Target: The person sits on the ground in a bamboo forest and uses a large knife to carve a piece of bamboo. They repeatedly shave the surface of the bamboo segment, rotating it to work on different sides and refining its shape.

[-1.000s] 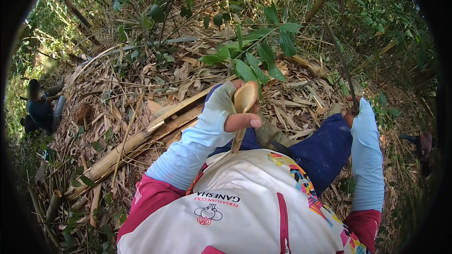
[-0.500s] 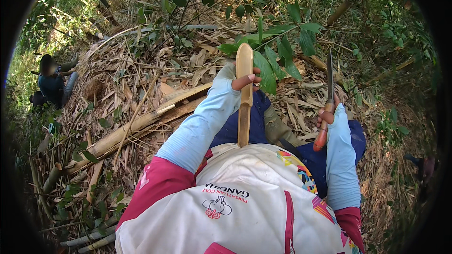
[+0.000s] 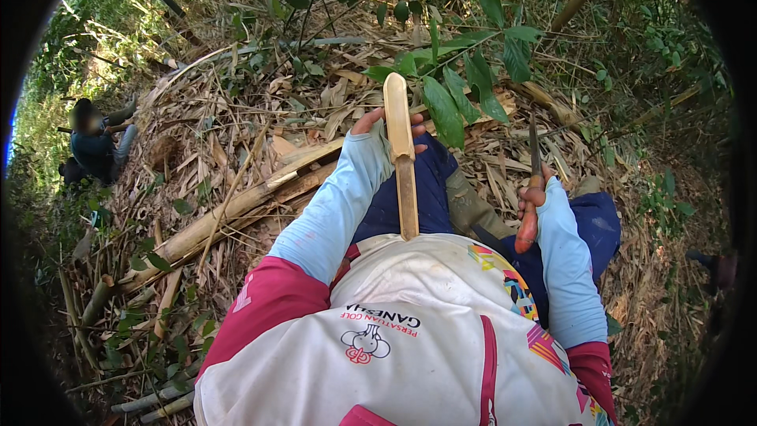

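Observation:
A split length of pale bamboo stands lengthwise before my chest, its hollow side showing. It has a rounded far end and a narrower near part that reaches my shirt. My left hand holds it from behind, with fingertips showing on both sides. To the right, my right hand is closed around a long knife near where its reddish wooden handle meets the dark blade. The blade points away from me, apart from the bamboo. Light blue sleeves cover both forearms and part of the hands.
Dry leaves and bamboo scraps cover the ground. A long split bamboo pole lies at left. A green leafy branch hangs just beyond my left hand. Another person sits at far left.
My left hand has shifted slightly left with the bamboo, and its fingers have loosened from across the front. My right hand has brought the knife left and lower, its blade tilting left.

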The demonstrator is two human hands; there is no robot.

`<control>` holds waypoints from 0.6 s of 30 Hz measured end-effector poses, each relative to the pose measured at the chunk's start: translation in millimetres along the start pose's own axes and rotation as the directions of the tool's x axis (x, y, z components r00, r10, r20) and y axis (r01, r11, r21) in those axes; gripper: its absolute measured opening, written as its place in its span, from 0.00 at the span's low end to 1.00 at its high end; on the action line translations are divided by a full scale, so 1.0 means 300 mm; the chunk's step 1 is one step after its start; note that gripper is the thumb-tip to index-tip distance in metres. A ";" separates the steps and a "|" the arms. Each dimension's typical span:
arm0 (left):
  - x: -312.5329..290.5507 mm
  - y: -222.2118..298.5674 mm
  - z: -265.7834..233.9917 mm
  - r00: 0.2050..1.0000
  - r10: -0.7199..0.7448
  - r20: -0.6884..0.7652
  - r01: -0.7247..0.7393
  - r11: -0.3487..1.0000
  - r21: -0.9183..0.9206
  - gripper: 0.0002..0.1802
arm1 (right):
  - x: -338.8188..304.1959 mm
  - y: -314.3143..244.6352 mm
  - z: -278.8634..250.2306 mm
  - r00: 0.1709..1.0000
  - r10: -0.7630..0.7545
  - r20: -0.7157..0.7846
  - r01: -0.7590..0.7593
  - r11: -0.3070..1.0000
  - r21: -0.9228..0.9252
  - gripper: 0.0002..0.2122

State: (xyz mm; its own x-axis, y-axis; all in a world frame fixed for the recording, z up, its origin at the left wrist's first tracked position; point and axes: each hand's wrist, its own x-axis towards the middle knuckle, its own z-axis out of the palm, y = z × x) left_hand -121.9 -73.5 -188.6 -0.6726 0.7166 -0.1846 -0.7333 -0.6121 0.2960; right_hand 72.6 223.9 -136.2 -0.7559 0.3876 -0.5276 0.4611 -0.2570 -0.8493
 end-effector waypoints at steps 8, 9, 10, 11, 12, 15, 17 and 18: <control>-0.026 0.027 0.053 0.989 0.129 -0.066 -0.121 0.986 0.118 0.35 | 0.011 0.010 0.015 0.999 0.046 0.011 -0.045 0.996 -0.073 0.42; -0.029 0.033 0.055 0.990 0.129 -0.050 -0.124 0.988 0.091 0.35 | 0.018 0.017 0.011 0.999 0.044 0.008 -0.043 0.997 -0.060 0.42; -0.033 0.041 0.056 0.991 0.129 -0.034 -0.127 0.990 0.065 0.35 | 0.021 0.025 0.008 0.999 0.042 0.005 -0.042 0.998 -0.047 0.42; -0.035 0.049 0.057 0.991 0.130 -0.018 -0.129 0.991 0.039 0.35 | 0.023 0.030 0.008 0.999 0.040 0.002 -0.040 0.999 -0.034 0.42; -0.037 0.057 0.054 0.991 0.131 -0.012 -0.130 0.991 0.036 0.35 | 0.024 0.028 0.013 0.999 0.047 -0.006 -0.047 0.998 -0.036 0.43; -0.040 0.077 0.054 0.990 0.142 -0.014 -0.141 0.989 0.042 0.35 | 0.032 0.028 0.020 0.997 0.065 -0.029 -0.066 0.997 -0.046 0.44; -0.047 0.080 0.072 0.986 0.160 -0.042 -0.157 0.985 0.068 0.35 | 0.061 0.053 0.005 0.996 0.073 -0.042 -0.075 0.996 -0.055 0.44; -0.049 0.083 0.072 0.986 0.164 -0.032 -0.162 0.984 0.070 0.36 | 0.071 0.061 0.000 0.998 0.060 -0.034 -0.061 0.997 -0.036 0.45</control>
State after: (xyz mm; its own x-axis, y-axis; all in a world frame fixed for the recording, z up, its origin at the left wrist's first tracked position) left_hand -128.1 -92.0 -158.3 -0.7868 0.5951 -0.1637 -0.6061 -0.6949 0.3869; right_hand 65.1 227.5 -162.9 -0.7103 0.4016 -0.5781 0.5231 -0.2485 -0.8153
